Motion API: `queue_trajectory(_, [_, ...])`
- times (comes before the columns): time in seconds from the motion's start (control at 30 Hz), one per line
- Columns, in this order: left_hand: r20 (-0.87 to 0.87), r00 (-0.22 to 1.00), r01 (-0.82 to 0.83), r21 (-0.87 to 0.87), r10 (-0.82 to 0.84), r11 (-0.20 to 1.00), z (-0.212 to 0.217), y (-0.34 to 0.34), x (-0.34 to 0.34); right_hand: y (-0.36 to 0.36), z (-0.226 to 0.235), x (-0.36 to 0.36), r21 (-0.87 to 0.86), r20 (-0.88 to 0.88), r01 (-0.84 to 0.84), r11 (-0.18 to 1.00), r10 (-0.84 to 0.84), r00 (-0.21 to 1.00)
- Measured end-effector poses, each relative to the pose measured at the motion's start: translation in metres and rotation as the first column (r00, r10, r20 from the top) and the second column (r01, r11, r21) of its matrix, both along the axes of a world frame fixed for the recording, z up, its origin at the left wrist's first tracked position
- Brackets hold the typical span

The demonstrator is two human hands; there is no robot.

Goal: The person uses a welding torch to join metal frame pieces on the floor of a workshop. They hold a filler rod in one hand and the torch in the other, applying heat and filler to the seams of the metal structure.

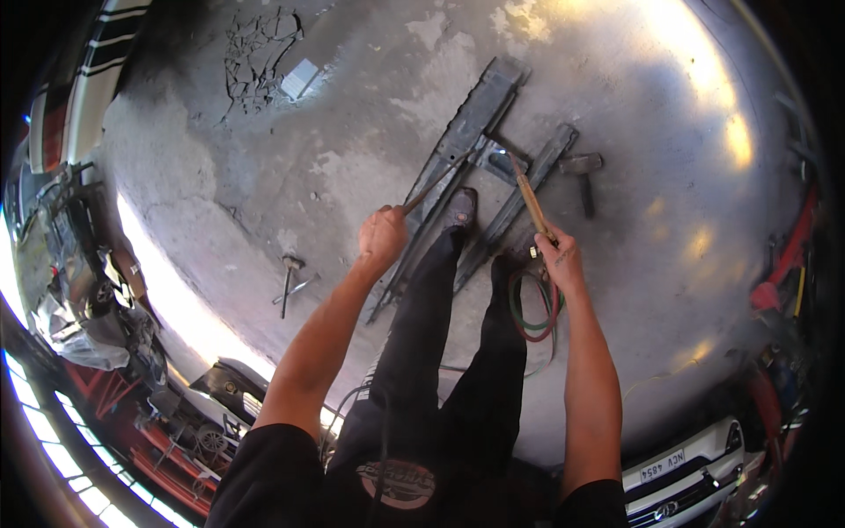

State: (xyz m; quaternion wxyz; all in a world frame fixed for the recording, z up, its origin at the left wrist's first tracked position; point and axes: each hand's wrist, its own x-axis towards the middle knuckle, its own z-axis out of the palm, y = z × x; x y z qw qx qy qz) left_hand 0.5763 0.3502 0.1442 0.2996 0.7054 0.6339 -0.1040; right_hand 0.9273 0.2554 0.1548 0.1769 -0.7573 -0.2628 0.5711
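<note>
I am standing with my black trousers [414, 317] filling the lower middle of the frame, one shoe [460, 209] showing between two metal rails. Red and green hoses [539, 336] are looping beside my right leg. My left hand [383, 236], left of centre, is curling in a closed fist around a thin metal bar [436, 187]. My right hand [561, 260], right of centre, is wrapping its fingers around a brass-coloured torch [532, 204]. The metal frame [480, 114] is lying on the floor, slanting through the middle toward the top. The bar and the torch tip are both pointing at its crosspiece, where a small bright spot is glowing; I cannot tell whether either is touching. A hammer [587, 189] is resting just right of the frame's shorter rail. Farther off, a pale block [300, 79] is lying at upper left, and a white car front [717, 440] is showing at lower right.
</note>
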Motion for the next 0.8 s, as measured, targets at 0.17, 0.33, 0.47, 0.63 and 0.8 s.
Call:
queue_trajectory(0.17, [-0.147, 0.987, 0.066, -0.038, -0.071, 0.997, -0.017, 0.009, 0.043, 0.011, -0.041, 0.004, -0.081, -0.087, 0.069, 0.994, -0.076, 0.993])
queue_trajectory(0.33, [-0.178, 0.978, 0.108, 0.004, -0.106, 0.994, -0.008, 0.009, 0.068, 0.011, -0.057, 0.009, -0.130, -0.123, 0.062, 0.990, -0.078, 0.989])
queue_trajectory(0.47, [-0.217, 0.955, 0.211, 0.010, -0.204, 0.977, 0.000, 0.013, 0.082, 0.006, -0.068, 0.014, -0.138, -0.189, 0.081, 0.987, -0.106, 0.976])
queue_trajectory(0.63, [-0.309, 0.875, 0.372, -0.059, -0.371, 0.926, 0.013, 0.036, 0.116, 0.004, -0.084, 0.023, -0.120, -0.214, 0.085, 0.989, -0.109, 0.971])
queue_trajectory(0.8, [-0.331, 0.838, 0.430, -0.091, -0.434, 0.898, 0.020, 0.057, 0.132, 0.009, -0.091, 0.027, -0.089, -0.214, 0.054, 0.995, -0.072, 0.974])
